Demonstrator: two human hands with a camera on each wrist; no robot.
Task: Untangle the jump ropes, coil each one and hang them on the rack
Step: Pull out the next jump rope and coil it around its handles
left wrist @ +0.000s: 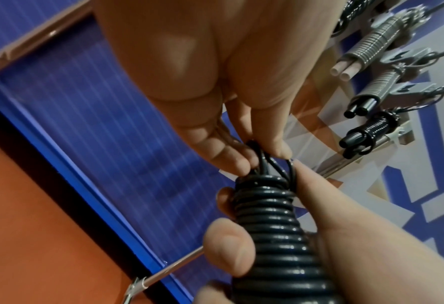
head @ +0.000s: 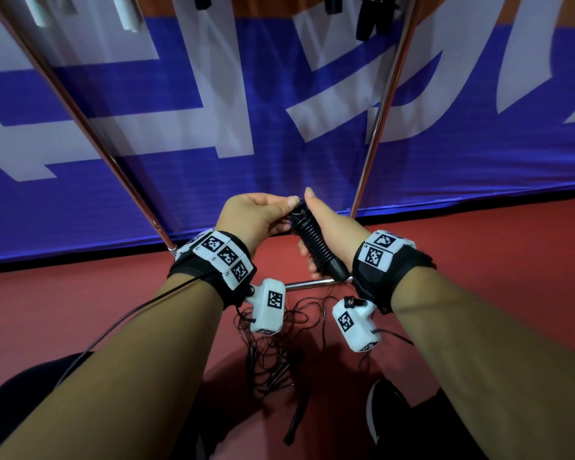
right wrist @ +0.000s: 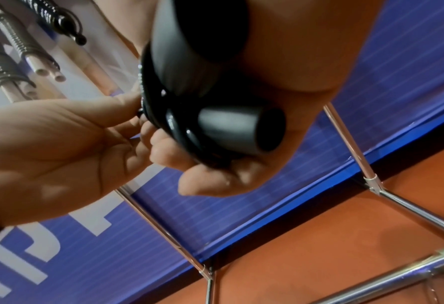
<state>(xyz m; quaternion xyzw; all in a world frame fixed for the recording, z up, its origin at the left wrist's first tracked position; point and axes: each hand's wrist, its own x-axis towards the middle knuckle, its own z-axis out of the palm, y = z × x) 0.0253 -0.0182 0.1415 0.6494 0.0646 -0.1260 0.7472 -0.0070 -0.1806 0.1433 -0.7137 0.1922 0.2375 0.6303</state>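
Note:
A black jump rope [head: 311, 242] is wound in tight coils round its own two handles. My right hand [head: 319, 227] grips this bundle, thumb along its right side and fingers curled round the left. My left hand [head: 281, 207] pinches the loose cord loops at the bundle's top end. In the left wrist view the coils [left wrist: 275, 236] run down from the pinched loops [left wrist: 264, 158]. The right wrist view shows the two handle ends [right wrist: 241, 127] sticking out of my palm. A tangle of thin dark ropes [head: 273, 353] lies on the floor below my wrists.
The rack's chrome uprights [head: 379, 114] rise on both sides of my hands, and its base bar [head: 309, 283] crosses beneath them. Several coiled ropes [left wrist: 371, 129], black and white, hang on the rack above. A blue banner [head: 246, 167] stands behind. My shoe [head: 382, 413] rests on the red floor.

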